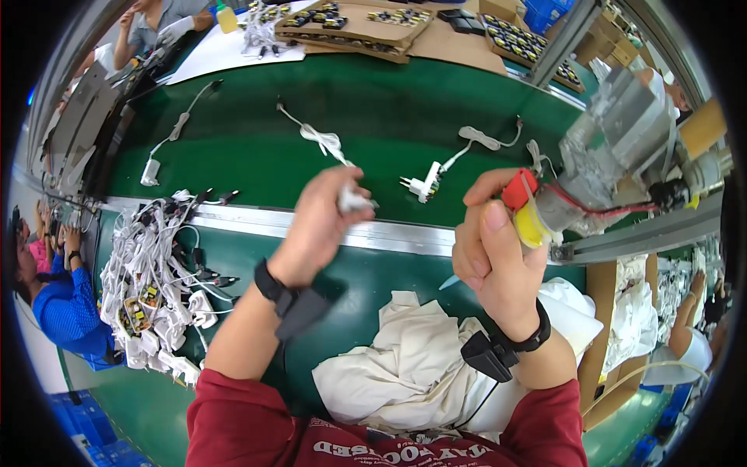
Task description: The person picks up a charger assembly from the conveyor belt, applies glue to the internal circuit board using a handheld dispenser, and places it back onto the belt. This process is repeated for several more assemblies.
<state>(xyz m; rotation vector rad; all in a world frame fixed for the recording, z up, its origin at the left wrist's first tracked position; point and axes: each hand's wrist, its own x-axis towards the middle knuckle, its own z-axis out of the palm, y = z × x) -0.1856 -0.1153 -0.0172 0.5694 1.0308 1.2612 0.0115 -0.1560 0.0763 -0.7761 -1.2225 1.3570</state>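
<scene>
My left hand [315, 222] is closed round a small white plug piece [354, 201], mostly hidden by the fingers. From it a bundled white cable [323, 140] runs away over the green belt. My right hand [498, 249] grips the red-and-yellow taped end [529, 222] of a grey cylindrical device at the right, thumb and fingers wrapped on it. Between and beyond the hands lies a white plug adapter [422, 185] with its circuit parts exposed and a coiled cable [478, 138]. Another white adapter with a cable [151, 171] lies on the belt at the left.
A metal rail [416, 237] edges the belt. At left is a heap of white cables and adapters [152, 272]. Off-white cloth [405, 358] lies before me. Cardboard trays of components [350, 31] stand at the far side. A plastic-wrapped metal fixture [622, 117] rises at right. Other people sit around.
</scene>
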